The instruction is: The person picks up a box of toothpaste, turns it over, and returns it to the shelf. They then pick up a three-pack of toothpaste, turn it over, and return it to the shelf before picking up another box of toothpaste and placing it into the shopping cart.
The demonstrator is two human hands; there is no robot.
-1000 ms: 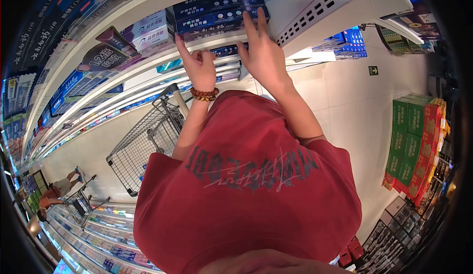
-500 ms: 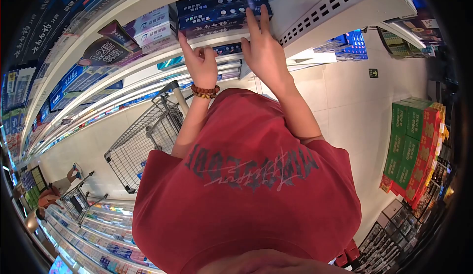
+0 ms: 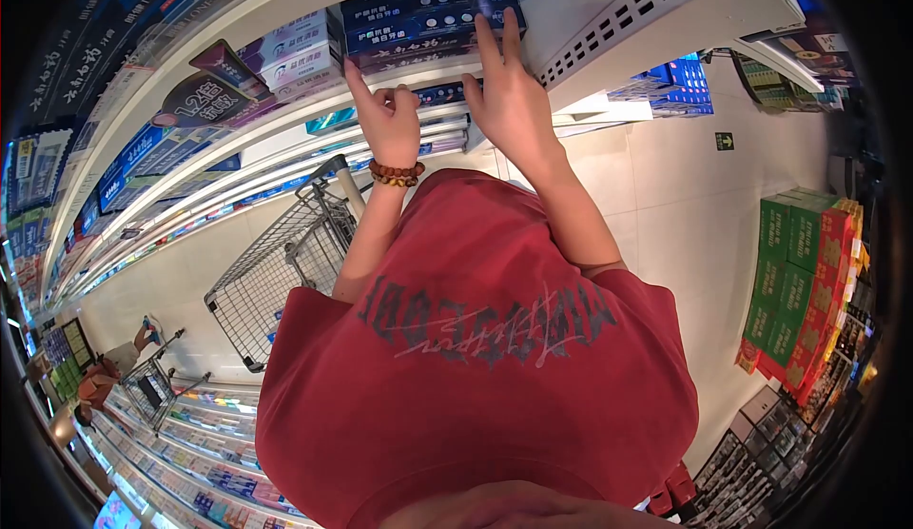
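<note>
Dark blue toothpaste boxes are stacked on a white shelf at the top of the view. My left hand, with bead bracelets on its wrist, points its index finger at the left front corner of this stack; the other fingers are curled. My right hand rests index and middle fingertips against the right end of the boxes, thumb apart. Neither hand grips anything. Left of the stack stand white-and-purple toothpaste boxes, beside a dark shelf sign.
A wire shopping cart stands on the floor at my left. Farther left, another person is near a second cart. A perforated white shelf panel borders the right side. Green and red cartons are piled at far right.
Both hands keep nearly the same pose at the boxes. The view has shifted very slightly, and the other person appears a little farther right.
</note>
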